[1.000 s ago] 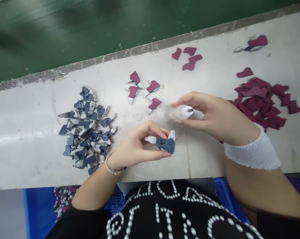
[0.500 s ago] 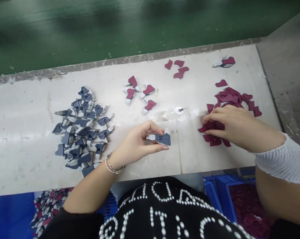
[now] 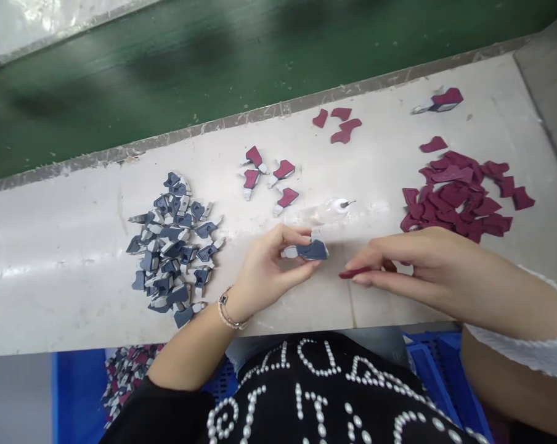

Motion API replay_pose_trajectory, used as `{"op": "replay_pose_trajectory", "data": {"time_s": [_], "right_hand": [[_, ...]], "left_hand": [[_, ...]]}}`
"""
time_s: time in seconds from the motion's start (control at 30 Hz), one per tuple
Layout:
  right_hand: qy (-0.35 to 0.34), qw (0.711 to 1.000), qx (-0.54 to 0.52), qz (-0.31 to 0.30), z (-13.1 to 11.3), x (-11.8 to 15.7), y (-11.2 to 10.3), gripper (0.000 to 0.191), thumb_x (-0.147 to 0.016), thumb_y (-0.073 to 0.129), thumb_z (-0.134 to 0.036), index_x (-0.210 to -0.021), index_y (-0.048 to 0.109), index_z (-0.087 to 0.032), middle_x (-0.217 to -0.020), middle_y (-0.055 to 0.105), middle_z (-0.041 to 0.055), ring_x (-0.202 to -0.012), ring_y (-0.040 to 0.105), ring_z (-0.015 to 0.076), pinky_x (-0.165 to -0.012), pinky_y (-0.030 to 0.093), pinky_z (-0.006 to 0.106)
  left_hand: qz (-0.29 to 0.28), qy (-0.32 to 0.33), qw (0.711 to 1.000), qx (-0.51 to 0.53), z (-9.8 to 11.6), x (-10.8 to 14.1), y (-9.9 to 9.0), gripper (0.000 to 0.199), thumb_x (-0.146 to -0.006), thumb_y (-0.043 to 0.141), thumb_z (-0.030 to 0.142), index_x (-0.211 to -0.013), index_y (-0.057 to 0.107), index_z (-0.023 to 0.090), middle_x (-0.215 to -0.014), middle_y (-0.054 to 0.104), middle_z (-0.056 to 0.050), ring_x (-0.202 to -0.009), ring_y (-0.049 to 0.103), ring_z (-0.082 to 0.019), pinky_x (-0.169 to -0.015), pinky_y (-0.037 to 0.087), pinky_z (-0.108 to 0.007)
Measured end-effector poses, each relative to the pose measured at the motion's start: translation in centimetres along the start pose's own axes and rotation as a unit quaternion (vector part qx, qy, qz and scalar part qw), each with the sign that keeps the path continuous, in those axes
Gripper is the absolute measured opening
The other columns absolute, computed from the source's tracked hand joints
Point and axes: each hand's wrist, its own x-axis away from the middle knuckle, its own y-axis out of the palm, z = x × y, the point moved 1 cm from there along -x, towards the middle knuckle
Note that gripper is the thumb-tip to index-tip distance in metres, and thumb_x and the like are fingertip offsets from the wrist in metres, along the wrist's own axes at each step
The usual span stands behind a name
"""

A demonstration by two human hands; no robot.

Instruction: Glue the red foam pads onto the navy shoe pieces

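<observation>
scuffed white worktop (image 3: 79, 296), bit of glare (image 3: 42, 231) on its left, beat-up grey edge (image 3: 283, 109), long green surface (image 3: 260, 68) along the far side, grey panel (image 3: 553, 71) far right

Worktop (image 3: 75, 290) is brightly lit; diffuse glare lies well left of the left fingers (image 3: 293, 234). Beyond the fingers, the green surface (image 3: 241, 68) is dim, its dark patches blurred. Fine detail is soft. At the frame edge, right of the fingers, wide-angle distortion stretches the white cuff (image 3: 532, 351).
</observation>
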Motion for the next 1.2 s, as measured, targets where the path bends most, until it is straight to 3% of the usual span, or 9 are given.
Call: {"op": "replay_pose_trajectory", "data": {"time_s": [0.1, 0.2, 0.3, 0.37, 0.6, 0.73, 1.2], "right_hand": [[0.003, 0.997, -0.061, 0.037, -1.2, -0.7, 1.1, 0.022, -0.098, 0.064, -0.047, -0.105, 0.080, -0.035, -0.094, 0.081, -0.0035, -0.074, 0.074, 0.0174, -0.063, 0.054, 0.031], [0.056, 0.986, -0.130, 0.091, -1.5, -1.5, 2.1, 0.023, -0.094, 0.068, -0.048, -0.107, 0.075, -0.030, -0.093, 0.082, -0.0015, -0.089, 0.078, 0.0221, -0.076, 0.058, 0.034], [0.110, 0.964, -0.210, 0.118, -1.3, -2.1, 2.9, 0.029, -0.087, 0.077, -0.054, -0.093, 0.067, -0.027, -0.082, 0.080, -0.0005, -0.084, 0.079, 0.0239, -0.074, 0.059, 0.034], [0.107, 0.958, -0.238, 0.120, -1.3, -2.4, 3.2, 0.031, -0.086, 0.079, -0.053, -0.086, 0.064, -0.026, -0.083, 0.081, -0.0001, -0.084, 0.079, 0.0233, -0.077, 0.059, 0.034], [0.119, 0.965, -0.197, 0.123, -1.3, -2.9, 2.9, 0.035, -0.089, 0.074, -0.059, -0.087, 0.064, -0.025, -0.081, 0.079, 0.0018, -0.082, 0.077, 0.0254, -0.080, 0.056, 0.040], [0.113, 0.963, -0.212, 0.126, -1.0, -2.7, 2.6, 0.032, -0.090, 0.073, -0.056, -0.089, 0.064, -0.025, -0.080, 0.079, 0.0002, -0.082, 0.076, 0.0230, -0.080, 0.056, 0.038], [0.082, 0.960, -0.242, 0.118, -1.1, -2.9, 2.2, 0.026, -0.090, 0.073, -0.047, -0.083, 0.063, -0.024, -0.076, 0.078, -0.0004, -0.077, 0.075, 0.0195, -0.076, 0.057, 0.035]], "left_hand": [[0.041, 0.029, 0.998, -0.031, -0.4, 0.2, 0.2, 0.024, -0.084, 0.082, 0.020, -0.102, 0.066, 0.019, -0.115, 0.071, -0.009, -0.100, 0.074, -0.016, -0.071, 0.065, -0.022], [0.071, 0.069, 0.992, -0.078, -0.7, 0.3, 0.3, 0.025, -0.084, 0.083, 0.020, -0.103, 0.067, 0.021, -0.112, 0.071, -0.008, -0.104, 0.072, -0.017, -0.083, 0.064, -0.028], [0.082, 0.096, 0.986, -0.109, -0.9, 0.4, 0.3, 0.028, -0.083, 0.084, 0.019, -0.106, 0.068, 0.022, -0.110, 0.072, -0.006, -0.105, 0.071, -0.018, -0.087, 0.063, -0.030], [0.082, 0.108, 0.984, -0.117, -0.8, 0.4, 0.4, 0.029, -0.083, 0.083, 0.018, -0.108, 0.069, 0.022, -0.109, 0.072, -0.005, -0.105, 0.071, -0.018, -0.085, 0.063, -0.028], [0.078, 0.154, 0.971, -0.164, 0.2, 0.2, 0.2, 0.029, -0.084, 0.080, 0.012, -0.111, 0.071, 0.020, -0.106, 0.074, -0.006, -0.098, 0.072, -0.016, -0.072, 0.061, -0.023], [0.073, 0.164, 0.968, -0.175, 0.6, 0.1, 0.2, 0.027, -0.086, 0.081, 0.018, -0.111, 0.072, 0.021, -0.104, 0.074, -0.006, -0.093, 0.072, -0.015, -0.067, 0.061, -0.023], [0.069, 0.174, 0.970, -0.155, 0.4, 0.0, 0.1, 0.029, -0.086, 0.082, 0.024, -0.113, 0.072, 0.021, -0.105, 0.074, -0.005, -0.094, 0.073, -0.015, -0.073, 0.064, -0.024]]}}
